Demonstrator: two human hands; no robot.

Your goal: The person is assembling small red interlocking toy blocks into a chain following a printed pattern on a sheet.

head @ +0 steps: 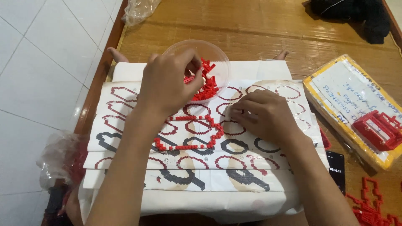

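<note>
The person's left hand (169,79) reaches into the clear plastic bowl (220,58) at 12 o'clock on the printed pattern sheet (125,125), its grip pinched over the small red bricks (205,86) heaped inside; whether a brick is actually held cannot be told, since the fingertips hide it. The right hand (264,115) rests at 3 o'clock of the sheet, fingers curled and pressing on the paper, apparently holding nothing. Between the hands, just below the bowl, lies a partly built red brick outline (197,134). On the wooden desk (259,29) at 3 o'clock sits a yellow-edged box (335,104) carrying a red brick piece (379,127).
</note>
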